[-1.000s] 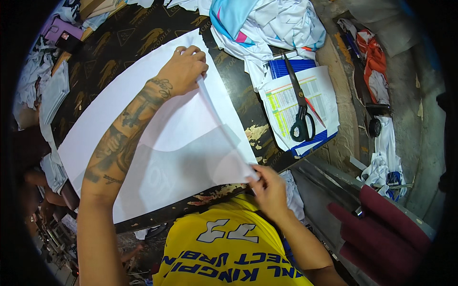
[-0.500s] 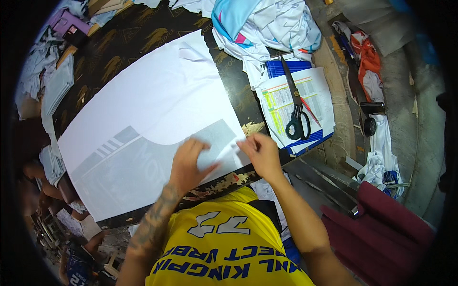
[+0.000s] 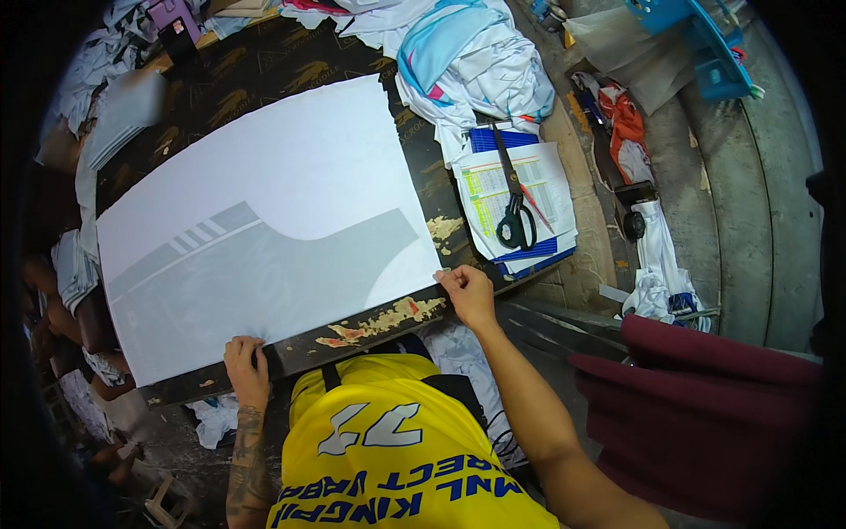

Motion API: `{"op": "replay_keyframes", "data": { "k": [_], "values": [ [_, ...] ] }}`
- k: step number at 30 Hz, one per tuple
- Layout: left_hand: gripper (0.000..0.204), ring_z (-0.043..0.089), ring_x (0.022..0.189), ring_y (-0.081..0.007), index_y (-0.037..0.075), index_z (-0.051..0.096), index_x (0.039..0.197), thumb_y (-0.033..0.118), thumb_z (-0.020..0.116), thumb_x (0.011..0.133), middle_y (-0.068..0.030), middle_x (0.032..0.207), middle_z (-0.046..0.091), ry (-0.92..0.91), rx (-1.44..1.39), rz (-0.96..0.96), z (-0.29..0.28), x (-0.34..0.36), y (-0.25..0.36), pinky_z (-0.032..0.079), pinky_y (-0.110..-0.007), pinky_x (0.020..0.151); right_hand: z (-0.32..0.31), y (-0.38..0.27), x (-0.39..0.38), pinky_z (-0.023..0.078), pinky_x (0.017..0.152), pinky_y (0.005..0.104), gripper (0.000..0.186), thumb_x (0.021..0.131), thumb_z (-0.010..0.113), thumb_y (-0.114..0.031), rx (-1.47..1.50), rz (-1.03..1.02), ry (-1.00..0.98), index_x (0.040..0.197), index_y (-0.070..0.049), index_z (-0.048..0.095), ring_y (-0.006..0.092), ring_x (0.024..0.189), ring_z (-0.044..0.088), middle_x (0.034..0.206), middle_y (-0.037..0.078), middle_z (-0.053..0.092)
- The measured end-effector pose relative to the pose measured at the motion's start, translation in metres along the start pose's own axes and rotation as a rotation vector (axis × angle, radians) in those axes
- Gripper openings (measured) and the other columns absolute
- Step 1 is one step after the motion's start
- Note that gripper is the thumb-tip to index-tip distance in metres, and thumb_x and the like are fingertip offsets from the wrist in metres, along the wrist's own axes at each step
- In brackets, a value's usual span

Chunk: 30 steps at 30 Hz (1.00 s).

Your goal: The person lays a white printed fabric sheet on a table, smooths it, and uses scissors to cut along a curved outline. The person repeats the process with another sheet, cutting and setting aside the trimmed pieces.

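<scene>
A white sheet of fabric (image 3: 291,167) lies spread over the dark table, with a grey jersey-like shape (image 3: 273,264) showing on its near half. My right hand (image 3: 469,293) pinches the sheet's near right corner between thumb and fingers. At the near edge, left of the middle, my left hand (image 3: 247,368) has its fingers curled closed on the fabric's border. Black-handled scissors (image 3: 511,198) rest on printed paper sheets (image 3: 546,189) to the right, beside a red pen (image 3: 536,210).
The table (image 3: 291,53) has a chipped near edge. A heap of white and light-blue cloth (image 3: 493,66) sits at its far right. Folded pale pieces (image 3: 128,119) are stacked at the left. A maroon cloth (image 3: 687,414) hangs at the lower right; a blue plastic basket (image 3: 705,53) is beyond.
My left hand has moved from the grey shape leftward and down to the near edge. My right hand is now at the corner, and the corner, raised or creased before, lies flatter.
</scene>
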<state>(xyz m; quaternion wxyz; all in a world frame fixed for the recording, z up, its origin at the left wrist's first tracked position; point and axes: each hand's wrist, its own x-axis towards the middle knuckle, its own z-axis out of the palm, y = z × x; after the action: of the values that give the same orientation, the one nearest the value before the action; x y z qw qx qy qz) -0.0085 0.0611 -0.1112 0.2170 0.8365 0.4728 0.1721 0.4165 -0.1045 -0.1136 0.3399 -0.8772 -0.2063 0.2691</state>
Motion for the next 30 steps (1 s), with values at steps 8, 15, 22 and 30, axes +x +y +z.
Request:
{"op": "replay_keyframes", "data": {
  "k": [8,15,22,30],
  "values": [
    [0.05,0.05,0.135,-0.0404,0.008,0.062,0.142,0.013,0.073,0.094,-0.0198,0.143,0.056,-0.095,0.078,0.043,-0.014,0.001,-0.007,0.036,-0.053,0.116,0.018,-0.021,-0.017,0.052,0.081,0.0484,0.03,0.093,0.083,-0.028,-0.265,-0.235,0.19,0.103,-0.004,0.067,0.0372,0.093,0.064,0.097,0.015,0.063],
    [0.073,0.032,0.154,-0.046,0.006,0.034,0.167,0.052,0.049,0.112,-0.0252,0.167,0.035,0.172,0.503,-0.704,-0.059,-0.035,-0.114,0.022,-0.063,0.126,0.009,-0.026,-0.011,0.054,0.077,0.0503,0.035,0.09,0.082,-0.008,-0.198,-0.231,0.116,0.118,-0.004,0.061,0.0414,0.077,0.07,0.084,0.02,0.071],
    [0.063,0.039,0.148,-0.0459,0.009,0.049,0.159,0.042,0.063,0.106,-0.0259,0.157,0.044,0.329,0.308,-0.567,-0.094,-0.03,-0.151,0.029,-0.062,0.121,0.033,-0.095,0.001,0.053,0.095,0.0426,0.046,0.091,0.079,-0.006,-0.391,-0.417,0.033,0.135,-0.003,0.063,0.0344,0.111,0.065,0.123,0.018,0.066],
    [0.045,0.053,0.13,-0.036,0.015,0.065,0.141,0.025,0.072,0.098,-0.0152,0.136,0.056,0.134,0.226,-0.291,-0.109,0.203,-0.234,0.043,-0.055,0.109,0.245,-0.281,0.073,0.052,0.109,0.0526,0.068,0.081,0.061,0.01,-0.71,-0.746,-0.265,0.14,-0.023,0.062,0.0424,0.129,0.056,0.139,0.017,0.055]
  ]
}}
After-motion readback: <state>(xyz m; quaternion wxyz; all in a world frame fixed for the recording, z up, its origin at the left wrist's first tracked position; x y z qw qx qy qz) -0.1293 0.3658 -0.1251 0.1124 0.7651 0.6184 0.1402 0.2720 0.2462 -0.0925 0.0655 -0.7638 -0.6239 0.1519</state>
